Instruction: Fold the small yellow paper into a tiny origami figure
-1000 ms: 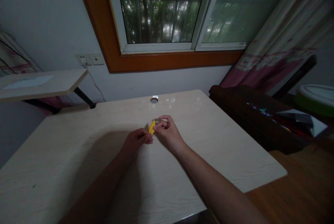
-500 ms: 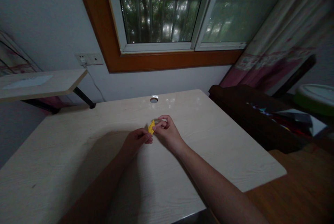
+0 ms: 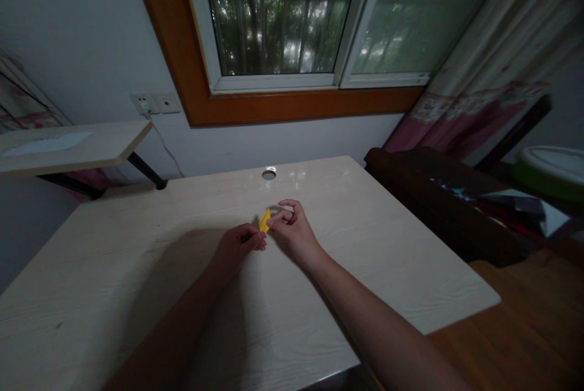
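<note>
A small piece of folded yellow paper (image 3: 264, 221) is held between my two hands over the middle of the desk. My left hand (image 3: 239, 243) pinches its lower end with thumb and fingers. From the other side, my right hand (image 3: 292, 225) grips the paper's right edge between thumb and forefinger, its other fingers loosely curled. The paper looks narrow and slanted, with pointed ends; its finer folds are too small to make out.
The pale wooden desk (image 3: 374, 257) has a round cable hole (image 3: 269, 176) near its back edge. A raised shelf (image 3: 104, 141) with a paper sheet (image 3: 48, 143) stands at the left. Dark furniture (image 3: 424, 208) holding papers stands beyond the right edge.
Hardly anything differs. The fingers of my right hand have shifted very slightly, while both hands keep their hold on the yellow paper.
</note>
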Available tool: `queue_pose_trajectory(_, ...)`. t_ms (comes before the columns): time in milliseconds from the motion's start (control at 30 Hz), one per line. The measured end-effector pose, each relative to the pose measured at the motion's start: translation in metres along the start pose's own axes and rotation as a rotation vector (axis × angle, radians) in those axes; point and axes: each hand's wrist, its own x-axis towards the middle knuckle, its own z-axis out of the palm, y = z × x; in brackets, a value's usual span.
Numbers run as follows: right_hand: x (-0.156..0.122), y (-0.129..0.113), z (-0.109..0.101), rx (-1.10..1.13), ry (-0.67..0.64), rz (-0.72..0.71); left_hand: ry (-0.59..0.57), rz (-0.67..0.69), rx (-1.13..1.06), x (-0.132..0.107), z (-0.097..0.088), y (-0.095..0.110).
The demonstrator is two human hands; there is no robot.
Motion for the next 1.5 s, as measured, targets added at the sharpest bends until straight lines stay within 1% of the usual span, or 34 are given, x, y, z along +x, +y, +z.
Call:
queue_pose_trajectory(267, 0.0, -0.001, 0.0, 0.007, 0.002, 0.014, 0.003, 0.004, 0.007, 0.0, 0.0, -0.003)
queue_pose_trajectory(400, -0.001, -0.003, 0.002, 0.001, -0.013, 0.006, -0.015, 0.057, 0.043, 0.001, -0.002, -0.006)
queue_pose_trajectory(500, -0.002, -0.004, 0.004, -0.032, -0.047, 0.002, -0.014, 0.073, 0.059, 0.001, -0.003, -0.007)
queue_pose_trajectory(633, -0.004, -0.004, 0.005, -0.068, -0.093, -0.007, -0.003, 0.058, 0.054, 0.001, -0.003, -0.005)
queue_pose_trajectory(833, -0.006, -0.005, 0.004, -0.031, -0.088, -0.013, 0.014, 0.035, 0.012, -0.001, -0.002, 0.001)
queue_pose_trajectory(1067, -0.005, -0.004, 0.003, -0.11, -0.127, 0.008, -0.013, 0.014, 0.013, -0.002, -0.001, 0.003)
queue_pose_trajectory(1333, -0.004, -0.003, 0.001, -0.02, -0.136, 0.031, -0.041, 0.037, 0.039, -0.002, -0.003, 0.0)
queue_pose_trajectory(1500, -0.004, 0.0, 0.002, 0.026, -0.133, 0.037, -0.034, 0.024, 0.033, 0.0, -0.003, -0.003)
